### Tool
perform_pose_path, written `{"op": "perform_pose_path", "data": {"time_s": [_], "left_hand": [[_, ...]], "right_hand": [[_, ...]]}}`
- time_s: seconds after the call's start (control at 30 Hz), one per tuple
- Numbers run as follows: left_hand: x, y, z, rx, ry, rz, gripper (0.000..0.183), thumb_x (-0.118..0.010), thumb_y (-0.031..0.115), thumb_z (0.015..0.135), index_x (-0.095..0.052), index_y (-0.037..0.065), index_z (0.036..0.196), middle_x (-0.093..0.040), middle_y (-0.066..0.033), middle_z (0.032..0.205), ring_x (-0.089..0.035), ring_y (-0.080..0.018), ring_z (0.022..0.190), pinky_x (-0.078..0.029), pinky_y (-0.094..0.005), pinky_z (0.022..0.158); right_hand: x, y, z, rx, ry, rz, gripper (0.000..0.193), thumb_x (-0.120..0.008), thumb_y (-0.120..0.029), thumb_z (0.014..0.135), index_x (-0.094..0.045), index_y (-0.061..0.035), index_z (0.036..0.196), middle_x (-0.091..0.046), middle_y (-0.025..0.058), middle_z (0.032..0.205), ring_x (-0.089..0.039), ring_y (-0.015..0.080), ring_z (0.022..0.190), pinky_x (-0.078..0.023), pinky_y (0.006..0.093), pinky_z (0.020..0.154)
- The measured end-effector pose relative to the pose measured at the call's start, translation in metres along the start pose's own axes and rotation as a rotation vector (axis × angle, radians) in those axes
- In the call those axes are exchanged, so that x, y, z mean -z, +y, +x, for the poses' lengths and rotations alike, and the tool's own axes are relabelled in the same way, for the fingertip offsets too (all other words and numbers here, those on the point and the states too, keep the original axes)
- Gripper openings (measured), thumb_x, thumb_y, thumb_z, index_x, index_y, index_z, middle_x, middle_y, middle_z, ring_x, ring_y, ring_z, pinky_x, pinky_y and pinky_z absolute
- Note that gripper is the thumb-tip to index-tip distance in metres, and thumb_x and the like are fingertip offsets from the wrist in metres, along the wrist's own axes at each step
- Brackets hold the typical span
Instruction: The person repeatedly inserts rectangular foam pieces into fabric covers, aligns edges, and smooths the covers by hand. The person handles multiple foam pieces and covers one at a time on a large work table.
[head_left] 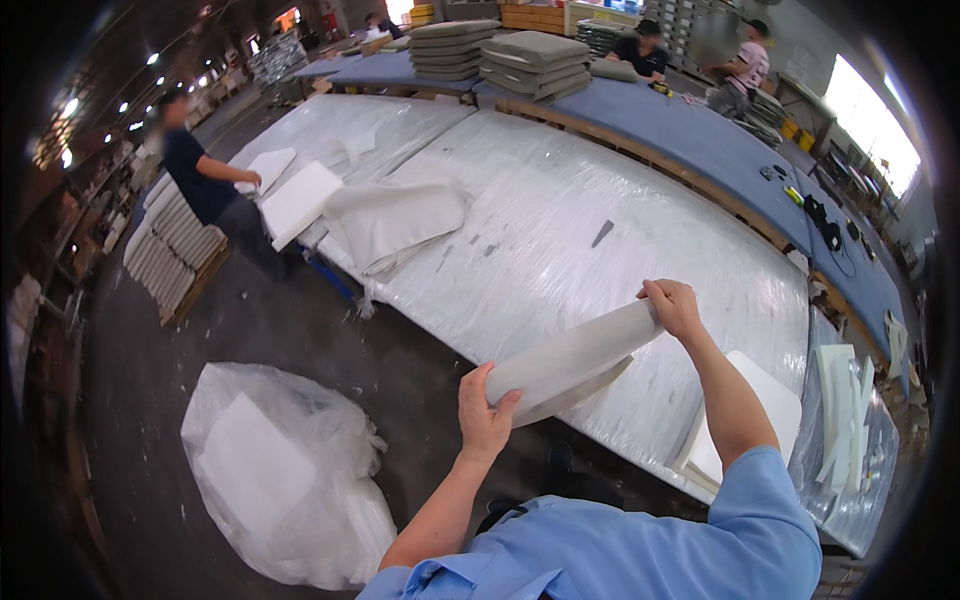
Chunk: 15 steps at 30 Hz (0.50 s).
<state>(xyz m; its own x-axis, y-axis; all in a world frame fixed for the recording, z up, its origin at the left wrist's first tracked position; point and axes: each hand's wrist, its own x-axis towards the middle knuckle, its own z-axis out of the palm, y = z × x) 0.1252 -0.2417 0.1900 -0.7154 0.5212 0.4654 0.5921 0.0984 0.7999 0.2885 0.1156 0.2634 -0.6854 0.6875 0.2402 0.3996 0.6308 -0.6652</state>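
Between my two hands stretches a light grey fabric cover (575, 350), smooth and rounded along its top, with a loose flap hanging below. My left hand (485, 410) grips its near left end, thumb on the upper side. At the far right end, my right hand (675, 308) is closed on the cover's edge. The cover is held above the front edge of a long table (550, 220) wrapped in clear plastic film. White foam pads (762, 410) lie on the table by my right forearm. Whether anything is inside the cover cannot be seen.
Another grey cover (400, 220) and a white foam pad (300, 203) lie toward the table's left end, near a standing person (195, 180). A plastic bag of white foam (285, 470) sits on the floor. Grey cushions (535, 65) are stacked on a blue table (690, 150) behind.
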Motion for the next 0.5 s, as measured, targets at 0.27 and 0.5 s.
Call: {"op": "perform_pose_path", "data": {"time_s": [0.27, 0.5], "left_hand": [[-0.011, -0.014, 0.019, 0.068, 0.07, -0.103, 0.045, -0.05, 0.039, 0.112, -0.061, -0.001, 0.128, -0.066, -0.0167, 0.116, -0.065, -0.0307, 0.109, -0.05, -0.0401, 0.098], [-0.014, -0.011, 0.016, 0.197, 0.186, -0.116, 0.046, -0.035, 0.037, 0.113, -0.06, -0.001, 0.12, -0.064, -0.0125, 0.112, -0.061, -0.0236, 0.106, -0.047, -0.0379, 0.097]], "right_hand": [[0.003, 0.055, 0.032, -0.295, -0.059, 0.555, 0.059, -0.052, -0.045, 0.108, -0.078, 0.0016, 0.084, -0.075, 0.0092, 0.081, -0.066, 0.0195, 0.078, -0.053, 0.0344, 0.08], [-0.044, 0.099, 0.019, -0.474, 0.071, 1.007, 0.068, -0.046, -0.056, 0.109, -0.077, 0.0011, 0.092, -0.073, 0.009, 0.089, -0.065, 0.0195, 0.088, -0.051, 0.0342, 0.089]]}}
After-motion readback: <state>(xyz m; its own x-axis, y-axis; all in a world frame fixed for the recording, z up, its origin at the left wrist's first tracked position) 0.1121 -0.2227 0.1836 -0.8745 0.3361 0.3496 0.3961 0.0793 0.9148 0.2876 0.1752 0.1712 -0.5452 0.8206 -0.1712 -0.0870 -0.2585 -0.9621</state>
